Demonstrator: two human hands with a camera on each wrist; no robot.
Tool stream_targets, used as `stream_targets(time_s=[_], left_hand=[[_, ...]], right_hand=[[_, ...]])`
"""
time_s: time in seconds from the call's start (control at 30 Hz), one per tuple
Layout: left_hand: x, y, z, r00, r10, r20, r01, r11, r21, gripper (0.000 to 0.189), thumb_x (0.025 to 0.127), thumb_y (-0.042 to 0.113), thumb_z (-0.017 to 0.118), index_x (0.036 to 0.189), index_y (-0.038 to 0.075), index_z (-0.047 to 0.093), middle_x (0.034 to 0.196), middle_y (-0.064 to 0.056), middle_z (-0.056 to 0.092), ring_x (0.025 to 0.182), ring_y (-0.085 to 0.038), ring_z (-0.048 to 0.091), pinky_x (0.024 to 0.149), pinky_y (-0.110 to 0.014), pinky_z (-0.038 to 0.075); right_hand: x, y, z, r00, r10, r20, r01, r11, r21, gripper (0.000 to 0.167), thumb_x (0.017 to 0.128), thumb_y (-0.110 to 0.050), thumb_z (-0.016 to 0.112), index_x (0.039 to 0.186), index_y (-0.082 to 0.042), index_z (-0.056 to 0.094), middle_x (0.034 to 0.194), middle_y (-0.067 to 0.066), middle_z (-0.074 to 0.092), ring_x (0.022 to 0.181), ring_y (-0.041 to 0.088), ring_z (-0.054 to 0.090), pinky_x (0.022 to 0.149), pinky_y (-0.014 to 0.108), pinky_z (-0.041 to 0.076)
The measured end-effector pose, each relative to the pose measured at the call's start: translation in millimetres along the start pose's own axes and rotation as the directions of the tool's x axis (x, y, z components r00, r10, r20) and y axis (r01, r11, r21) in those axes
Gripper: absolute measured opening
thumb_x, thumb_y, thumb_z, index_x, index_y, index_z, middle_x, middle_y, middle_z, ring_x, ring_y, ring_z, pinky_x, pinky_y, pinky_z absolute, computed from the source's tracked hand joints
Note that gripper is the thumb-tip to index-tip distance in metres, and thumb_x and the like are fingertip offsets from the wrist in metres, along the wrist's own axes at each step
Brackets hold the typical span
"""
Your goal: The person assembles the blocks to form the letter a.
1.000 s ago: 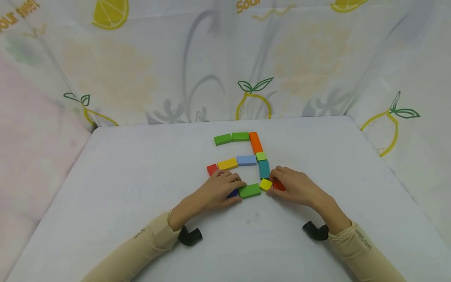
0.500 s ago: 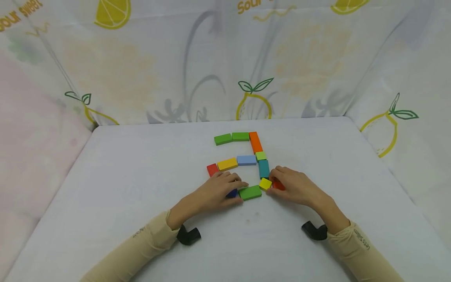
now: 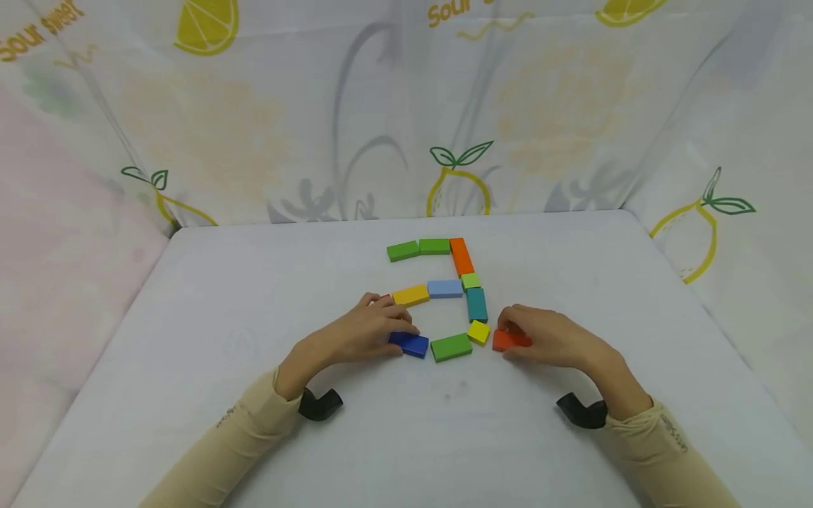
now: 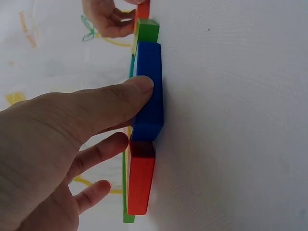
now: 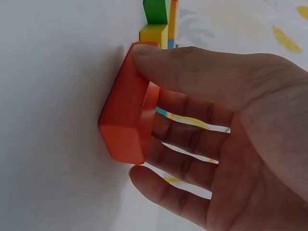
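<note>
My left hand (image 3: 352, 335) pinches a dark blue block (image 3: 414, 345), thumb on its near side and fingertips at its far side. In the left wrist view a red block (image 4: 141, 178) stands just past the blue block's end; in the head view my fingers mostly cover it. My right hand (image 3: 552, 337) pinches an orange-red block (image 3: 508, 341) by its long sides, thumb nearest me. A yellow cube (image 3: 478, 332) lies left of that block, with a small gap. Between the cube and the blue block lies a green block (image 3: 452, 347).
Beyond the hands, a row runs from a yellow-orange block (image 3: 411, 295) over a light blue block (image 3: 444, 288) to a lime cube (image 3: 471, 281). A teal block (image 3: 476, 305) lies below the lime cube. An orange block (image 3: 461, 257) and two green blocks (image 3: 435, 246) lie farthest back.
My left hand has shifted left, uncovering more of the blue block and covering most of the red one. My right hand has moved right with the orange-red block, away from the yellow cube.
</note>
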State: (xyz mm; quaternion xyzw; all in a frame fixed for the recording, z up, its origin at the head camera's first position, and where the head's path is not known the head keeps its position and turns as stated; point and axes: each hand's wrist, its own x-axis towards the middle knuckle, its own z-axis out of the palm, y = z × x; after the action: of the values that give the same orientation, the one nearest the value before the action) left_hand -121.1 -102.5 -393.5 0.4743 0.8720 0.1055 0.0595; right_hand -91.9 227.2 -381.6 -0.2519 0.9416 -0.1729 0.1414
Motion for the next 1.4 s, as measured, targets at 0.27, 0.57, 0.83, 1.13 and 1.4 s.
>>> stream_targets(time_s=[0.27,0.57,0.83,1.13,1.4], left_hand=[[0.5,-2.0,2.1,0.999,0.029,-0.026,-0.030,0.999,-0.028,0.032,0.086,0.025,0.069,0.118,0.023,0.065,0.119,0.002,0.059,0.114,-0.017,0.050,0.100,-0.046,0.035],[-0.2,-1.2,3.5,1.000,0.012,0.003,-0.012,0.997,-0.073,0.033,0.088,0.026,0.067,0.121,0.021,0.063,0.118,0.002,0.063,0.115,-0.014,0.055,0.102,-0.044,0.038],[0.8,-1.6,6.2,1.000,0.006,-0.006,-0.006,0.998,-0.070,0.034,0.088,0.027,0.067,0.121,0.021,0.064,0.117,0.003,0.064,0.113,-0.014,0.055,0.103,-0.045,0.037],[1.3,-10.7,7.7,0.998,-0.021,-0.051,0.013,0.989,-0.145,0.034,0.090,0.034,0.064,0.122,0.023,0.062,0.121,0.006,0.060,0.118,-0.013,0.051,0.102,-0.043,0.036],[4.3,-21.7,9.3,0.979,-0.172,-0.110,0.154,0.976,-0.155,0.045,0.096,0.039,0.052,0.137,0.021,0.051,0.143,-0.001,0.045,0.135,-0.021,0.037,0.108,-0.049,0.032]], right_hand=[[4.6,-1.9,4.8,1.000,0.010,-0.001,-0.010,1.000,-0.005,0.031,0.080,-0.027,0.075,0.104,-0.018,0.057,0.091,-0.008,0.057,0.082,0.010,0.051,0.073,0.027,0.045],[6.1,-1.1,6.5,1.000,0.019,-0.014,-0.019,1.000,-0.016,0.033,0.080,-0.030,0.074,0.106,-0.019,0.057,0.091,-0.008,0.057,0.081,0.010,0.051,0.071,0.026,0.045],[6.5,-0.8,7.1,1.000,0.011,-0.021,-0.011,1.000,-0.022,0.032,0.081,-0.030,0.074,0.106,-0.019,0.057,0.090,-0.008,0.056,0.080,0.010,0.050,0.069,0.025,0.044],[5.9,-3.4,4.7,0.997,-0.017,-0.072,0.016,1.000,-0.012,0.031,0.084,-0.032,0.070,0.109,-0.017,0.058,0.097,-0.004,0.058,0.089,0.012,0.056,0.076,0.030,0.050],[12.2,-0.3,-0.1,0.993,-0.060,-0.098,0.070,0.991,0.110,0.041,0.093,-0.029,0.058,0.130,-0.013,0.052,0.129,0.007,0.051,0.118,0.025,0.051,0.097,0.047,0.046]])
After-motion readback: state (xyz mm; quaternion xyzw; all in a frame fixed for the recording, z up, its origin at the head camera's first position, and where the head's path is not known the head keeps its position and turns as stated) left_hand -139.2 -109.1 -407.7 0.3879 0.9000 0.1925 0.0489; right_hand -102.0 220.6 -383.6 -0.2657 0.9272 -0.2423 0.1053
